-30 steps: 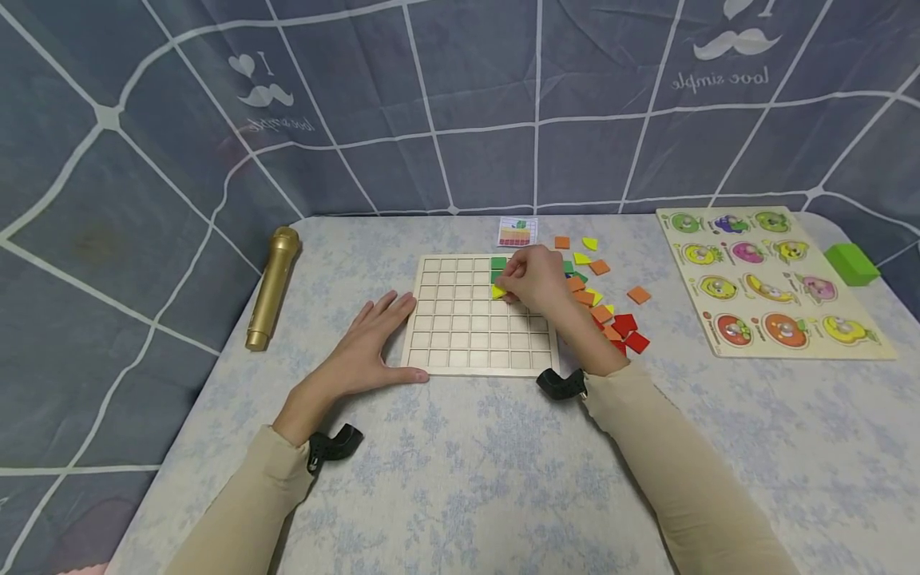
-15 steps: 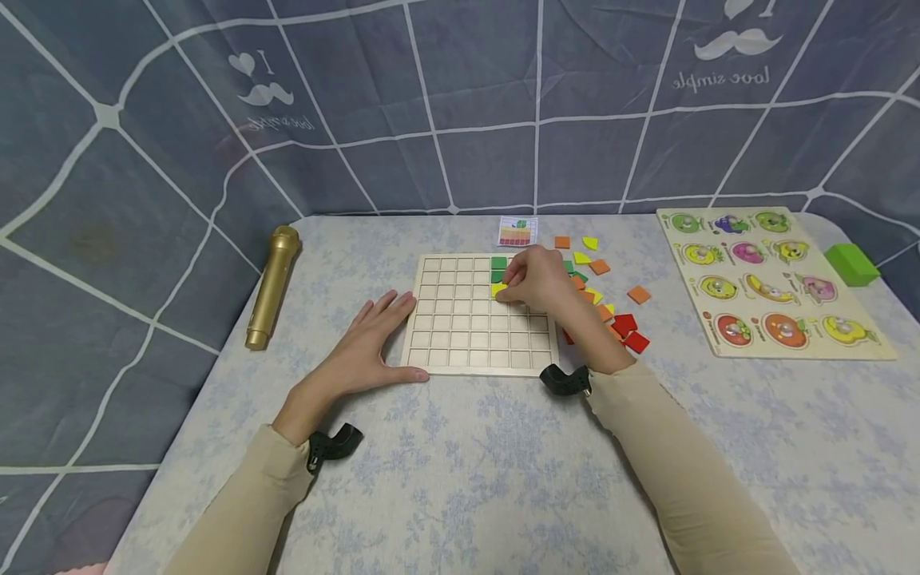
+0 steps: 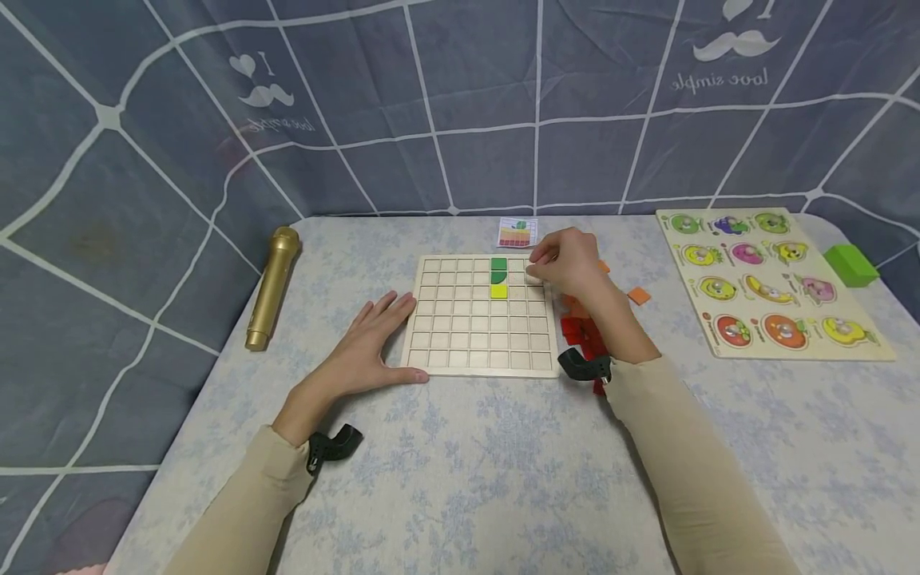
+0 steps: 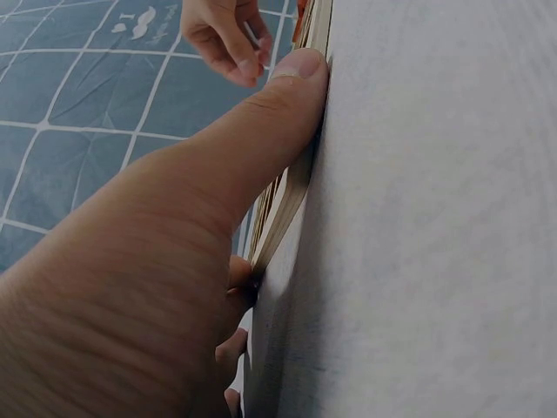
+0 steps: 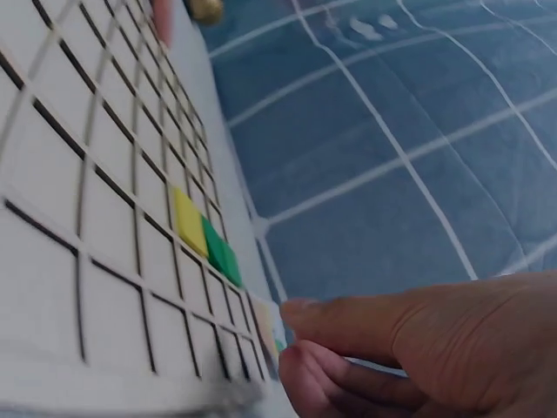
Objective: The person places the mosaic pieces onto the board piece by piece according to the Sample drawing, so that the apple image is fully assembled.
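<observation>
A pale wooden grid board point(image 3: 460, 339) lies in front of me. My left hand point(image 3: 368, 342) rests along its left side with fingers spread, the thumb touching the front left corner. In one column sit a green tile point(image 3: 499, 263), a green-and-yellow tile point(image 3: 499, 278) and a yellow tile point(image 3: 499, 292). Over the board's right edge, near the back, is my right hand point(image 3: 571, 259); its fingers are loosely bent and nothing shows between them. Red tiles point(image 3: 585, 334) and orange tiles lie right of the board, partly hidden by the right hand and forearm.
Behind the board lies a small picture card point(image 3: 517, 232). One orange tile point(image 3: 639, 295) lies apart at the right. Further right are a fruit puzzle board point(image 3: 772, 279) and a green block point(image 3: 851, 265). A gold microphone-like cylinder point(image 3: 273, 289) lies at the left.
My right hand has let go of the yellow tile, now flat in its cell, and moved right and back off it. The left hand stays in place.
</observation>
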The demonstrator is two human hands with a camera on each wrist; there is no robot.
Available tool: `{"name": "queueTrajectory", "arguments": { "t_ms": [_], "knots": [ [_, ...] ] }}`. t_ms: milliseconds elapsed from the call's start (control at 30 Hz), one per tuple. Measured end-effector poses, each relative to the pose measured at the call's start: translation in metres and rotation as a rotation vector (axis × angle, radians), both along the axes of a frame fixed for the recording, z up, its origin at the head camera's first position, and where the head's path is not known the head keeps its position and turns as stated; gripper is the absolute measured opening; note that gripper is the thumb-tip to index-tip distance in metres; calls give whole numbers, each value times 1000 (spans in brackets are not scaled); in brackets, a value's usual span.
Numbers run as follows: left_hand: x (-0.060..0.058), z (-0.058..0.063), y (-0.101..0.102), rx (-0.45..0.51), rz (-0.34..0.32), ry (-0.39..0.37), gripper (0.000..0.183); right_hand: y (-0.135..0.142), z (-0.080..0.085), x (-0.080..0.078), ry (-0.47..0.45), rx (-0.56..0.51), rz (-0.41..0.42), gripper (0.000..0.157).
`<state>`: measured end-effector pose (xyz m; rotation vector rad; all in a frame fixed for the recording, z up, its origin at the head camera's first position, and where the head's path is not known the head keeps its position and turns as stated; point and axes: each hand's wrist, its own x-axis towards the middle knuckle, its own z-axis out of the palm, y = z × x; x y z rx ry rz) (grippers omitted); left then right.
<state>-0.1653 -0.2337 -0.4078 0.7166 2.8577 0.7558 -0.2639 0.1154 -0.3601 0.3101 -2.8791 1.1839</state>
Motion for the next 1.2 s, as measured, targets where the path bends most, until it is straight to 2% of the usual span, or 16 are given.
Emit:
{"name": "queueTrajectory", "arguments": {
  "t_ms": [133,233,333,567,833,1033,1200],
  "knots": [
    [0,0,0,1,-1,1,121,17,2,-1,10,10,-124,14],
    [0,0,0,0,1,3,121,23,-2,-1,-1,37,-225,15],
    [0,0,0,-4,4,7,121,23,-10,-3,-14,77,-272,19],
    [0,1,1,-2,0,12,121,19,-22,-8,-28,107,-292,24],
    [0,0,1,-5,5,9,121,20,-24,-10,-79,-12,-237,24],
    [1,-1,0,0,1,7,121,21,-25,-9,-72,-74,-206,18],
    [0,0,0,3,-2,10,120,21,-23,-9,-22,-92,-190,14]
  ]
}}
